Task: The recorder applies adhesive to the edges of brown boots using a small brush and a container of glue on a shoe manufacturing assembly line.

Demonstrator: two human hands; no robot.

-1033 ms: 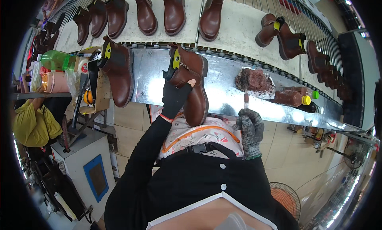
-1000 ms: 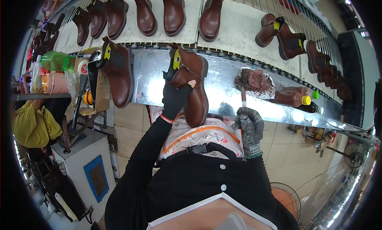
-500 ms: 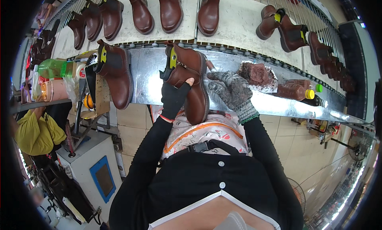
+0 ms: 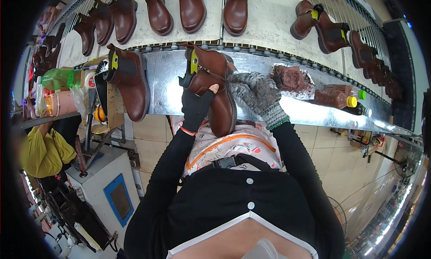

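Note:
My left hand [image 4: 197, 107], in a black fingerless glove, is closed around a brown leather ankle boot [image 4: 221, 107]. Its thumb presses on the boot's side, below a zip. The toe points toward me, and yellow lining shows at the opening. Beside the sole, my right hand [image 4: 258, 94] wears a grey knitted glove with its fingers curled. From those fingers sticks a short brown-ended stick [image 4: 231, 66], close to the boot's heel; most of it is hidden. Left of my hands stands another brown boot [image 4: 133, 86], toe toward me.
Past the metal bench [image 4: 166, 73] runs a conveyor [image 4: 265, 17] carrying several brown boots. A brown sponge-like lump [image 4: 291, 78] sits on foil at right, near bottles with brown liquid [image 4: 332, 99]. At left are a cardboard box [image 4: 116, 108] and a green bottle [image 4: 56, 78].
My right hand has moved left and slightly up, bringing the brown-ended stick against or very near the boot's heel. The held boot has shifted slightly upward.

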